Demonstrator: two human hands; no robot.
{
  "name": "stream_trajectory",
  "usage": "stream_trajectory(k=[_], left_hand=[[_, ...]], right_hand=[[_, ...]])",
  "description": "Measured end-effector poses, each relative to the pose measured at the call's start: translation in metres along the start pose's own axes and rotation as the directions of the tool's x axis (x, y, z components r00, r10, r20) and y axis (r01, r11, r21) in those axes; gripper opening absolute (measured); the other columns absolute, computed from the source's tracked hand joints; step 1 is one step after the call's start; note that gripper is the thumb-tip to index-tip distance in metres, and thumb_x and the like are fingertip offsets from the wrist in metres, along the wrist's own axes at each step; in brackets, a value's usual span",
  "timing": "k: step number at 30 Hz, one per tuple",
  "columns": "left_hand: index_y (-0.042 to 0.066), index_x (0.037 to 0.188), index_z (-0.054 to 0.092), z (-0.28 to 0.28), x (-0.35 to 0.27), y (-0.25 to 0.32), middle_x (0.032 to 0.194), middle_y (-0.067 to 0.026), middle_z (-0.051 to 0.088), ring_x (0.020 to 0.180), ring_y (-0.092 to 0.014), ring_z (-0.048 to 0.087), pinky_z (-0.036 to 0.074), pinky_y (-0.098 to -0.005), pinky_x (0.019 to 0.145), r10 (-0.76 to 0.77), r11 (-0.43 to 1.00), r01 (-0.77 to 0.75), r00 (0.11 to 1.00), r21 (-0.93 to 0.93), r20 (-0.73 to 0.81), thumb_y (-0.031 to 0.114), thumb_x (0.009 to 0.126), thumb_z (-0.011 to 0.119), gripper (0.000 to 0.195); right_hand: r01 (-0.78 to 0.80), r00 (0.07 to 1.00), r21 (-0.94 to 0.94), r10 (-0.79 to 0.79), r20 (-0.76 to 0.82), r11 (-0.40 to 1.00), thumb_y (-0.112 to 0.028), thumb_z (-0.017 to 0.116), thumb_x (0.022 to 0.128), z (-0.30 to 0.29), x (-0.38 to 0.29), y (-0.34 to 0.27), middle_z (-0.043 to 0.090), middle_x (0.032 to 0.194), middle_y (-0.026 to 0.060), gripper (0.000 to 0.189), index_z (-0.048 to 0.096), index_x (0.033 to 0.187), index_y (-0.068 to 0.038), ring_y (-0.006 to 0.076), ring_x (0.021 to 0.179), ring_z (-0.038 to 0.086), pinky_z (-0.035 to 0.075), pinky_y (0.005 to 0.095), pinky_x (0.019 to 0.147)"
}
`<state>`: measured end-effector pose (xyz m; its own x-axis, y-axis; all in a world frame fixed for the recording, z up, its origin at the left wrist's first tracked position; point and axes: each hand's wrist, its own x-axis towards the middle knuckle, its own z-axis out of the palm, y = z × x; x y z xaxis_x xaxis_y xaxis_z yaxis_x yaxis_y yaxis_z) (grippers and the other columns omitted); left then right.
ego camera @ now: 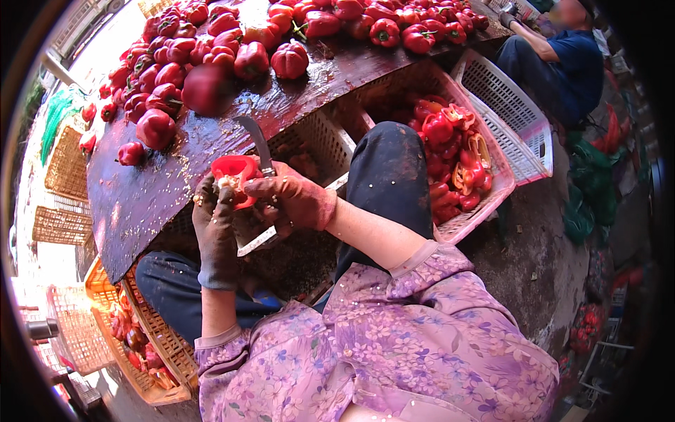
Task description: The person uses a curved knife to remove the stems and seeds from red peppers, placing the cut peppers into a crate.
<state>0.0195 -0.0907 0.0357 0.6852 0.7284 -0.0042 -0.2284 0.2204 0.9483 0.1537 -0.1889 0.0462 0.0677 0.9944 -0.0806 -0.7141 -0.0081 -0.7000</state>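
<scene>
A cut-open red bell pepper [247, 168] is between my two hands, its pale core and seeds showing. My left hand [217, 232], in a dark stained work glove, grips it from the left and below. In a reddish-brown glove, my right hand [298, 196] holds a knife with a dark curved blade [257, 138] pointing up and away; its fingers also touch the pepper's right side. Most of the knife handle is hidden by the glove. Below my hands lies the white rim of a crate [258, 241]. Loose seeds cling to both gloves.
Many whole red peppers [252, 60] cover the far part of the wet, seed-strewn table [311, 87]. A pink crate [498, 192] of cut peppers stands at my right knee, a white crate [519, 118] beyond. An orange crate [153, 393] sits left. A seated person [567, 63] is far right.
</scene>
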Motion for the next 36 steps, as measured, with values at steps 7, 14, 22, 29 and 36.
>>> stream_trajectory(k=[7,14,22,29,36], left_hand=[[0.000,0.098,0.059,-0.002,-0.003,0.015,0.085,-0.0028,0.064,0.078,-0.008,0.059,0.049,-0.0246,0.070,-0.003,0.910,-0.055,0.990,0.410,0.139,0.009,0.087,0.066,0.016],[0.004,0.095,0.061,-0.008,-0.005,-0.006,0.085,-0.0162,0.064,0.079,-0.030,0.065,0.049,-0.0386,0.070,0.264,0.427,-0.114,0.964,0.897,-0.004,0.019,0.075,0.073,0.028],[0.006,0.084,0.058,-0.015,-0.008,-0.030,0.075,-0.0109,0.061,0.068,-0.030,0.063,0.049,-0.0394,0.062,0.533,0.246,-0.134,0.846,0.960,-0.019,0.024,0.071,0.076,0.028],[0.002,0.090,0.063,-0.073,0.017,-0.007,0.083,-0.0129,0.067,0.076,-0.026,0.067,0.052,-0.0349,0.069,0.474,0.580,0.016,0.806,0.814,-0.353,0.019,0.077,0.075,0.024],[0.006,0.139,0.041,-0.044,-0.005,-0.039,0.115,-0.0118,0.061,0.099,-0.017,0.060,0.048,-0.0290,0.087,-0.077,0.674,-0.117,0.971,0.729,0.227,0.005,0.078,0.071,0.068]], right_hand=[[-0.075,0.996,-0.318,0.089,0.029,0.945,-0.026,0.075,0.078,-0.011,-0.003,-0.019,0.064,0.095,0.0023,0.051,0.056,0.121,-0.006,0.0102,0.075,0.060,0.049,0.0244,0.067],[-0.096,0.994,-0.330,0.072,-0.086,0.939,-0.021,0.074,0.081,-0.001,0.010,0.002,0.065,0.095,0.0038,0.046,0.056,0.119,-0.004,0.0123,0.083,0.062,0.054,0.0286,0.073],[0.030,0.967,-0.292,-0.102,-0.232,0.956,-0.021,0.074,0.080,-0.003,0.028,0.039,0.062,0.085,-0.0001,0.045,0.058,0.119,-0.005,0.0068,0.065,0.055,0.044,0.0213,0.058],[0.050,0.921,-0.242,-0.138,-0.365,0.969,-0.045,0.064,0.085,-0.011,0.015,0.031,0.062,0.079,0.0004,0.043,0.060,0.108,-0.009,0.0073,0.056,0.052,0.038,0.0200,0.043],[0.485,0.769,-0.018,-0.436,-0.468,0.874,-0.063,0.060,0.080,-0.059,-0.007,-0.059,0.065,0.084,0.0032,0.064,0.058,0.115,-0.009,0.0053,0.046,0.040,0.026,0.0202,0.042]])
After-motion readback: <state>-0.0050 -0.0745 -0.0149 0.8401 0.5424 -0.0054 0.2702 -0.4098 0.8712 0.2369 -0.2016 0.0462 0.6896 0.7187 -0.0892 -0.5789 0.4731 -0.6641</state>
